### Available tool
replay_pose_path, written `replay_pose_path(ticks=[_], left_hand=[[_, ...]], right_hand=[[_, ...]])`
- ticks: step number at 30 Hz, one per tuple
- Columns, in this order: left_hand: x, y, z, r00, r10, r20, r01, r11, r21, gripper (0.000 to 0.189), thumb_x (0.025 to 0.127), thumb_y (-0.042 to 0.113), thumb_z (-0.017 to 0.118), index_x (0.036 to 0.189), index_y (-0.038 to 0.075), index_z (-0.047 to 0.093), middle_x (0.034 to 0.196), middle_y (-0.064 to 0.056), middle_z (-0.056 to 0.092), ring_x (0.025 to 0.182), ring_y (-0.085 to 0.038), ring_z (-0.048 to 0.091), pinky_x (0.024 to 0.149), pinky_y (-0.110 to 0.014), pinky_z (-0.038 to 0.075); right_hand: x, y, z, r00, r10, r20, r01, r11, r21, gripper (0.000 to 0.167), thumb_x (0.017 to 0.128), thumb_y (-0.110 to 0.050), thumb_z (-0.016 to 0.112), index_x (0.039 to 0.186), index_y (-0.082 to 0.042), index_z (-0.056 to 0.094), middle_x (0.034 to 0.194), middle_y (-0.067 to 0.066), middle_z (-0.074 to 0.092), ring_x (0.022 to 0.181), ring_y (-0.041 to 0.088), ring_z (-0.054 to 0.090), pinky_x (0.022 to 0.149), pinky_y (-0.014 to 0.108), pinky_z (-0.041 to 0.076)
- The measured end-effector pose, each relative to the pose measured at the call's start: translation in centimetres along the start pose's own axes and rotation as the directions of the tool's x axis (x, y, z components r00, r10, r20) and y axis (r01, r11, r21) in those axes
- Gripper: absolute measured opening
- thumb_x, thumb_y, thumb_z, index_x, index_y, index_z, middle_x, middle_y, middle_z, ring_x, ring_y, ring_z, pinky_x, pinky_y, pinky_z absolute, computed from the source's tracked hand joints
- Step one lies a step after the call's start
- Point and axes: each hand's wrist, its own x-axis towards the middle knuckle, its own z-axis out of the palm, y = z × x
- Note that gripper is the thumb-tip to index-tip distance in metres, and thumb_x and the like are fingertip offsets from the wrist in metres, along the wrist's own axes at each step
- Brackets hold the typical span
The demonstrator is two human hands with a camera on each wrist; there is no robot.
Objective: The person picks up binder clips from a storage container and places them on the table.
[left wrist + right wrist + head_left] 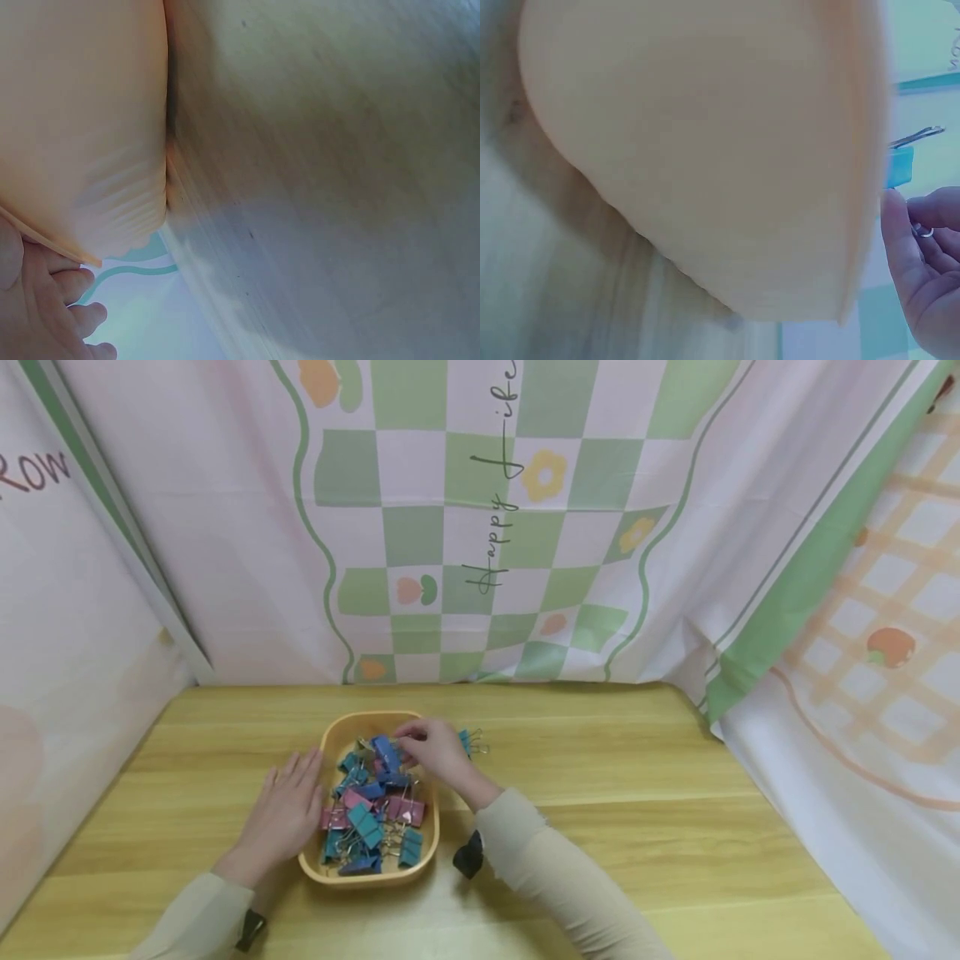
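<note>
A yellow-orange plastic basket [369, 881] holds a heap of blue, teal and pink binder clips [365, 824]. My left hand [283, 806] rests along the basket's left rim, fingers extended; the left wrist view catches its fingers [73, 283] by the rim. At the far right of the basket, my right hand [438, 750] pinches a blue binder clip [386, 752] by its wire handle. The right wrist view shows that clip [901, 166] above the rim, with the thumb and finger on a silver wire loop; the basket wall hides the rest.
A teal binder clip [467, 742] lies on the wooden table [600, 827], just right of the basket and partly behind my right hand. Patterned curtains [487, 527] hang at the table's back and sides.
</note>
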Motion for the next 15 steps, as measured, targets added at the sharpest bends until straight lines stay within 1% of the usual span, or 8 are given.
replay_pose_path(ticks=[2,3,8,11,15], left_hand=[[0.0,0.0,0.0,1.000,-0.002,0.004,0.002,1.000,-0.003,0.049,0.097,0.015,0.037,0.139,-0.010,0.027,0.144,-0.025,0.026,0.131,-0.046,0.018,0.105,-0.058,0.010],[-0.1,0.0,0.0,1.000,-0.004,0.008,0.004,1.000,-0.005,0.049,0.098,0.016,0.036,0.139,-0.010,0.027,0.144,-0.026,0.026,0.131,-0.046,0.018,0.106,-0.058,0.010],[-0.1,0.0,0.1,1.000,-0.008,0.013,0.008,1.000,-0.011,0.050,0.098,0.016,0.036,0.139,-0.010,0.027,0.143,-0.026,0.026,0.131,-0.046,0.017,0.106,-0.058,0.009],[-0.1,0.0,0.1,1.000,-0.007,0.012,0.007,1.000,-0.008,0.050,0.098,0.016,0.036,0.139,-0.010,0.027,0.143,-0.026,0.026,0.131,-0.046,0.018,0.106,-0.058,0.009],[-0.1,0.0,0.2,1.000,-0.007,0.015,0.007,1.000,0.000,0.050,0.098,0.016,0.035,0.139,-0.010,0.026,0.144,-0.025,0.025,0.131,-0.046,0.018,0.106,-0.058,0.009]], right_hand=[[0.1,0.0,-0.5,1.000,-0.014,-0.009,0.014,0.999,0.040,0.014,0.087,-0.003,0.061,0.098,0.004,0.066,0.078,0.010,0.066,0.064,0.019,0.063,0.066,0.038,0.056],[0.2,0.0,-0.7,1.000,-0.022,-0.011,0.022,0.998,0.066,0.015,0.087,-0.002,0.061,0.099,0.006,0.065,0.079,0.012,0.066,0.064,0.020,0.064,0.066,0.037,0.056],[0.4,0.1,-2.1,0.999,-0.045,-0.020,0.048,0.987,0.155,0.020,0.087,0.000,0.059,0.103,0.012,0.060,0.085,0.017,0.067,0.071,0.022,0.066,0.071,0.039,0.055],[0.4,-0.1,-3.1,0.999,-0.032,-0.028,0.038,0.978,0.207,0.021,0.088,0.001,0.058,0.105,0.013,0.058,0.087,0.020,0.067,0.074,0.023,0.066,0.075,0.042,0.054],[0.4,-0.1,-4.3,0.999,0.004,-0.038,0.007,0.960,0.278,0.022,0.089,0.001,0.057,0.106,0.014,0.056,0.089,0.023,0.066,0.073,0.022,0.066,0.072,0.038,0.055]])
